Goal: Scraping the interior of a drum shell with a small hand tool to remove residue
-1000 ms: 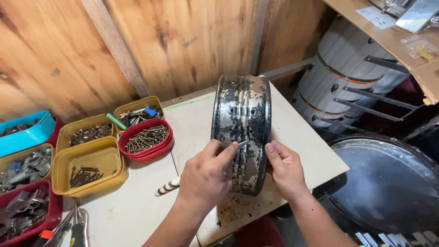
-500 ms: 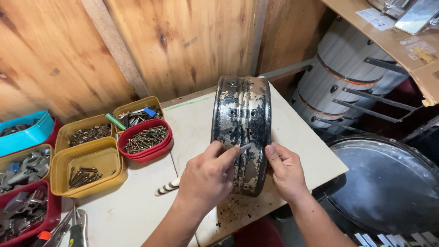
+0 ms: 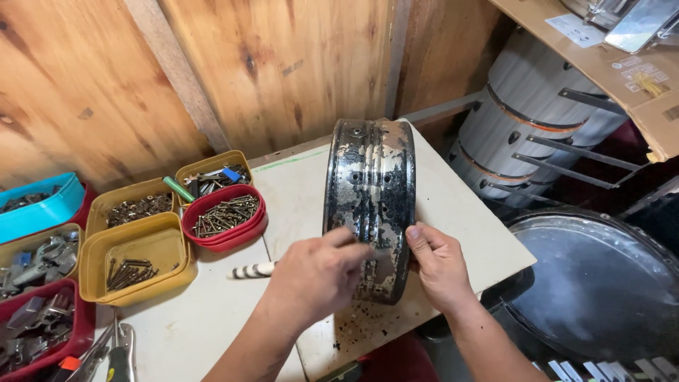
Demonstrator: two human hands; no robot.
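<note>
From where I watch, my left hand (image 3: 318,272) lies closed over the near outer face of the metal drum shell (image 3: 369,205), fingers curled onto it. The shell stands on edge on the worktop (image 3: 460,212), its round band running away from me towards the wooden wall (image 3: 283,64). My right hand (image 3: 438,265) clasps its right rim, just beside the left.

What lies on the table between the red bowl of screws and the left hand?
In the head view, a striped stick lies between the red bowl and the left hand.
</note>
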